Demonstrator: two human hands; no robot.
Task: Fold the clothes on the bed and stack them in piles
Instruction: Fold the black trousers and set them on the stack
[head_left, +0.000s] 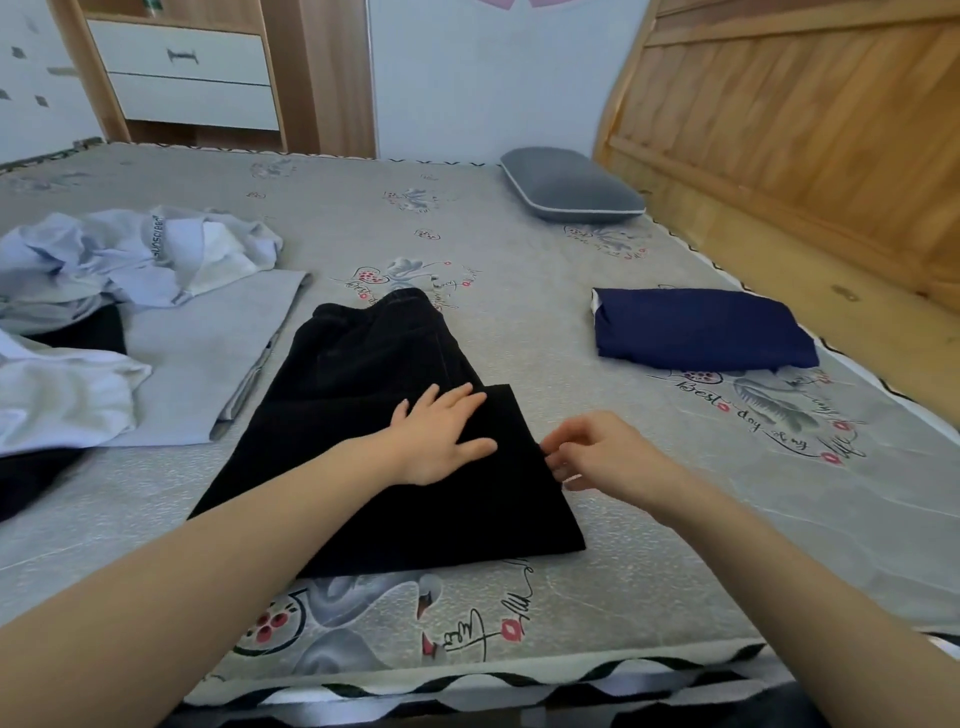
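The left hand (441, 436) lies flat with straight, slightly spread fingers on the black trousers (395, 441), while the right hand (597, 452) pinches their right edge. The trousers lie partly folded mid-bed (519, 270), between unfolded pale clothes (130, 260) and a folded navy garment (701, 327).

Two bare forearms, no sleeves; left hand (441, 436), right hand (602, 452) without rings

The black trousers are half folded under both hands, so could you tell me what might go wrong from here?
1. The right hand pinches only the edge of the black trousers; it may slip and leave the fold crooked.
2. The left hand lies flat on top, so sliding it could bunch the layers.
3. The unfolded pile lies close on the left, and the trousers could snag the grey garment beside them.
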